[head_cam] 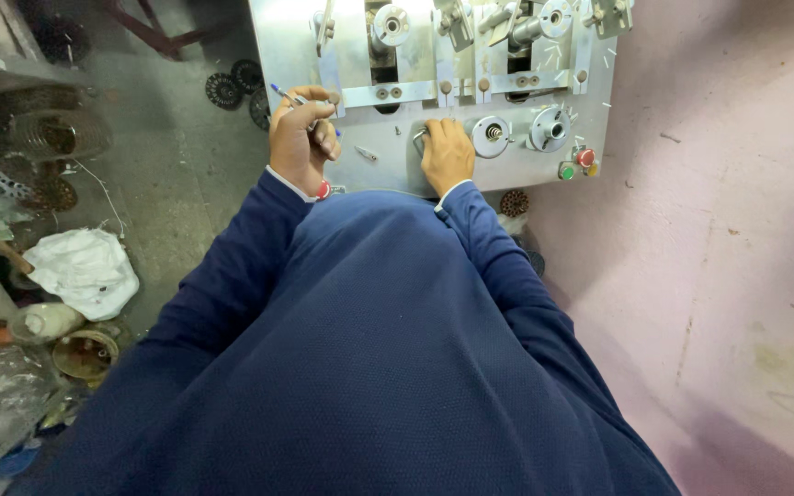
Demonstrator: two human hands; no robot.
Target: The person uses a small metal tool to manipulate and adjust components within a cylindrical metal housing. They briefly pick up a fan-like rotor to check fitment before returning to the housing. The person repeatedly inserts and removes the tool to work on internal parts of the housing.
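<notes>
Head view, looking down at a person in a dark blue knit sweater [369, 367] standing at a flat grey metal machine plate [388, 147]. The left hand [302, 138] is curling into a loose fist near the plate's left edge, pinching a slim blue-and-silver pen [285, 94] between thumb and forefinger (its tip is pointing up and to the left, past the edge). The right hand [447, 154] is lying knuckles-up near the plate's front edge, its fingers folding over a small metal part [420, 138]; whether they are truly gripping it cannot be told. Just right of this hand a round silver hub with a spring at its centre [491, 136] is sitting, and beside that a second round metal hub [550, 129]. A red push button [585, 157] and a green push button [567, 172] are occupying the front right corner. A crumpled white cloth [85, 269] is lying on the grey floor to the left, well apart.
</notes>
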